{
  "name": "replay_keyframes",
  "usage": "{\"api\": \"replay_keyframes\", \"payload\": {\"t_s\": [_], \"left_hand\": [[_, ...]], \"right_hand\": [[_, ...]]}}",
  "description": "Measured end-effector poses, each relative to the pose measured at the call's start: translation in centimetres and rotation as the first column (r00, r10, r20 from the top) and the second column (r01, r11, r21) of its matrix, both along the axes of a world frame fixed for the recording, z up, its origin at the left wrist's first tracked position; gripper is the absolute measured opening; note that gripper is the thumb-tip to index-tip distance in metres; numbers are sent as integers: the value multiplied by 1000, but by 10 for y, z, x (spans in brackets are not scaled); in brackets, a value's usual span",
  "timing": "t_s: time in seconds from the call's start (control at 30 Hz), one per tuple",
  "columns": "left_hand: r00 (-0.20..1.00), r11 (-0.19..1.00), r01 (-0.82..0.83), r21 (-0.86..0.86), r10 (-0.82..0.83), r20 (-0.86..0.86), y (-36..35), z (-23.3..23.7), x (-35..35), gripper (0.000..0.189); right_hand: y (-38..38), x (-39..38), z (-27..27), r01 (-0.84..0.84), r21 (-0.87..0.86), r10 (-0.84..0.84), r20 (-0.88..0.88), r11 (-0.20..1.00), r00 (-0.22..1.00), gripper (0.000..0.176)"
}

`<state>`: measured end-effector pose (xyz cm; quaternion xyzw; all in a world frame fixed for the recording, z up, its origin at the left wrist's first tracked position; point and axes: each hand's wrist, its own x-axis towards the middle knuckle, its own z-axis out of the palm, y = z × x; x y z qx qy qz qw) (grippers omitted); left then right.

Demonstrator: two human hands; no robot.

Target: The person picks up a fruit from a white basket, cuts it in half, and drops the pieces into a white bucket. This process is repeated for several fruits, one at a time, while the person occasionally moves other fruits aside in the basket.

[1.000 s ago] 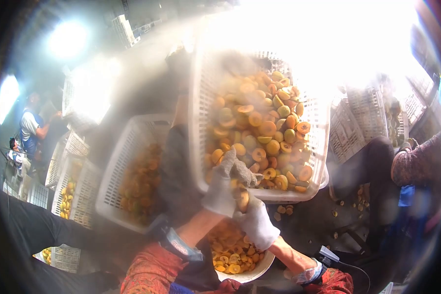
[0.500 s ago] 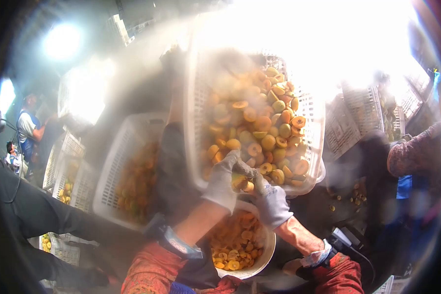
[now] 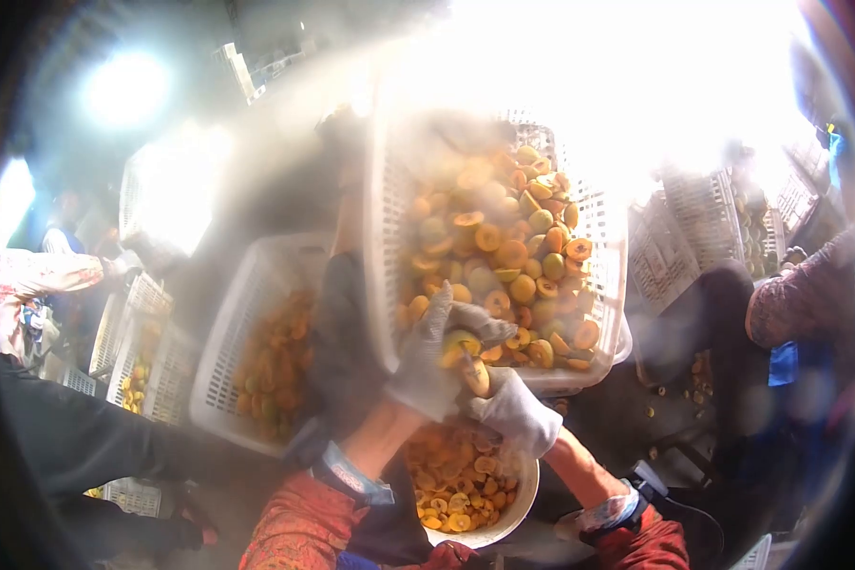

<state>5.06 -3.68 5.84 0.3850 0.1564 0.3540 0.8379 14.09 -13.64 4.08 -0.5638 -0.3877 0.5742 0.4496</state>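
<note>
My left hand (image 3: 429,366), in a pale grey work glove, curls around a yellow-orange stone fruit (image 3: 461,343), its fingers spread over the basket's near edge. My right hand (image 3: 521,414), gloved too, is closed just below and to the right. A tan oval piece with a dark mark (image 3: 476,377) lies at its fingertips, against the fruit; I cannot tell whether it is fruit or a tool. Behind both hands stands a white plastic basket (image 3: 613,275) full of halved stone fruit (image 3: 522,287). Under them is a white bucket (image 3: 521,508) holding more cut pieces (image 3: 458,503).
A second white basket (image 3: 220,347) of fruit stands to the left, with crates (image 3: 171,366) beyond it. Another person's sleeve (image 3: 803,299) is at the right, beside stacked crates (image 3: 703,214). A patterned sleeve (image 3: 52,273) shows far left. Glare whitens the top.
My left hand has turned, its fingers lifting and spreading over the fruit. The right hand has dropped slightly and drawn left. A patterned sleeve has come into view at far left.
</note>
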Motion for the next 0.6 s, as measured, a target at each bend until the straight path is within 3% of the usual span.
{"api": "replay_keyframes", "payload": {"t_s": [0.03, 0.07, 0.1, 0.13, 0.17, 0.2, 0.23, 0.27, 0.3, 0.33, 0.4, 0.43, 0.47, 0.5, 0.53, 0.57, 0.6], "left_hand": [[954, 993, -111, 37, 116, -277, -8, 12, 2, 29], [956, 994, -105, 40, 112, -273, -4, 5, 1, 29], [938, 983, -56, 175, 112, -327, 6, -10, -1, 29], [915, 953, 1, 302, 120, -385, 8, -6, -2, 29], [913, 954, 7, 300, 116, -392, 5, -3, -3, 29], [923, 998, -43, 50, 59, -381, -1, 1, -4, 30], [935, 975, -88, -205, 9, -355, -6, 6, -3, 32], [932, 973, -87, -213, 4, -362, -6, -3, -1, 32], [943, 976, -120, -179, 56, -328, -3, -17, 0, 33], [949, 977, -159, -144, 111, -294, -3, -22, -2, 35], [959, 985, -122, -125, 85, -270, 0, -20, -6, 38], [971, 992, -78, -101, 52, -233, 1, -17, -6, 41], [971, 991, -80, -104, 54, -233, 1, -15, -6, 41], [972, 996, -76, -38, 65, -227, -2, -15, -6, 42], [973, 997, -68, 29, 73, -218, -5, -16, -4, 43], [974, 998, -61, 22, 65, -215, -9, -18, -2, 43], [939, 989, -109, 102, 136, -315, -11, -22, 0, 44]], "right_hand": [[-2, 5, -2, -7, 3, 7, -5, 1000, 1000, 14], [-3, 9, -5, -15, 7, 15, -10, 1000, 1000, 16], [-3, 9, -7, -10, 11, 10, -6, 1000, 1000, 16], [-1, 8, -9, 7, 121, -31, 199, 993, 980, 17], [-1, 5, -15, 2, 225, -91, 384, 974, 919, 17], [-1, 3, -27, 8, 219, -92, 376, 976, 922, 17], [-1, -1, -33, -15, 294, -161, 566, 956, 808, 16], [-1, -4, -35, -58, 356, -235, 721, 933, 652, 15], [-7, -10, -34, 69, 187, -134, 363, 980, 922, 16], [-9, -13, -31, 65, 180, -126, 355, 982, 926, 16], [-10, -14, -27, -23, -83, 18, -66, 996, 998, 18], [-9, -14, -25, -39, -51, 41, 50, 998, 998, 20], [-9, -17, -27, -41, -55, 44, 51, 998, 998, 20], [-10, -22, -31, 44, 82, -70, 347, 996, 935, 18], [-12, -28, -36, 83, 237, -212, 594, 968, 776, 17], [-12, -34, -49, 202, 184, -274, 628, 962, 729, 16], [-13, -30, -54, 206, 186, -277, 633, 961, 723, 16]]}}
